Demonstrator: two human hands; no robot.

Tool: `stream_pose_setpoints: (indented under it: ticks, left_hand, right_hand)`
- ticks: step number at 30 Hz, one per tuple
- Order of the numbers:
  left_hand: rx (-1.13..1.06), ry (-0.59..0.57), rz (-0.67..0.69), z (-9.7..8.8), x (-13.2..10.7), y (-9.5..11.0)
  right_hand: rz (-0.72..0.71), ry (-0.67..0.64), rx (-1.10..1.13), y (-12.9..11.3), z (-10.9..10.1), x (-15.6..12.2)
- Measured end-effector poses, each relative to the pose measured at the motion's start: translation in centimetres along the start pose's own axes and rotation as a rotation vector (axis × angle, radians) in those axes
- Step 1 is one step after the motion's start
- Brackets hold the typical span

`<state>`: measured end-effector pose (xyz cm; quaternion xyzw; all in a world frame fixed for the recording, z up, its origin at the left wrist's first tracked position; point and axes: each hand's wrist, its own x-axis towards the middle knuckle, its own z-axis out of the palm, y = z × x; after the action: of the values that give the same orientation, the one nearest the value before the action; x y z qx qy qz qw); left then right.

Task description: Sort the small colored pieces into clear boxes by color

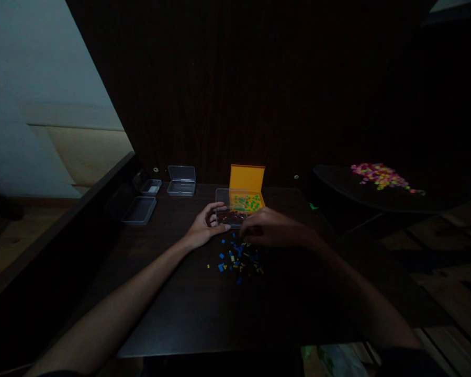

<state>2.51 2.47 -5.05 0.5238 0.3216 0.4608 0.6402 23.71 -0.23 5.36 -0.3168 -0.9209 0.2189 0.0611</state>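
Left hand (204, 226) grips the clear box (236, 226); right hand (259, 229) curls by its right edge, grip too dim to tell.

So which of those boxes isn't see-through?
The orange box, lid raised, with green pieces inside; the left hand holds a clear box, and the others are clear too.

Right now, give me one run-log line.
left hand: holding clear box; right hand: at its right; blue and yellow pieces: on table; orange box: open
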Motion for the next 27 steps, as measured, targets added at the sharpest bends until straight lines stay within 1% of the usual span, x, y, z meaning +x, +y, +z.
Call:
stream_pose_setpoints:
  ticks: [2,3,5,6,8,10,12,18,22,27]
  left_hand:
    - [0.028,0.005,0.004,0.0,0.0,0.1]
    - [0.040,0.008,0.008,0.0,0.0,0.1]
    - [0.057,0.012,0.014,0.0,0.0,0.2]
    - [0.062,0.013,0.018,0.0,-0.1,0.2]
    - [0.067,0.016,0.021,0.0,-0.1,0.3]
    - [0.069,0.019,0.024,0.0,-0.1,0.3]
    - [0.070,0.023,0.031,0.0,-0.1,0.3]
    - [0.082,0.025,0.037,0.1,-0.1,0.4]
    - [0.085,0.019,0.039,0.1,-0.2,0.5]
    - [0.058,0.009,0.030,0.2,-0.2,0.5]
  right_hand:
    - [-0.052,-0.065,0.013,0.0,1.6,-0.6]
    - [-0.063,-0.127,0.014,0.1,2.4,-0.9]
    - [-0.051,-0.187,0.028,0.3,3.7,-1.5]
    - [-0.038,-0.196,0.041,0.4,4.2,-1.8]
    - [0.003,-0.162,0.069,0.5,4.9,-2.2]
    - [0.049,-0.095,0.080,0.6,5.3,-2.4]
    - [0.068,-0.055,0.082,0.6,5.5,-2.5]
    - [0.073,-0.098,0.096,0.5,6.1,-2.5]
    - [0.086,-0.057,0.030,0.4,6.1,-2.6]
    - [0.098,-0.032,0.010,0.5,6.2,-2.5]
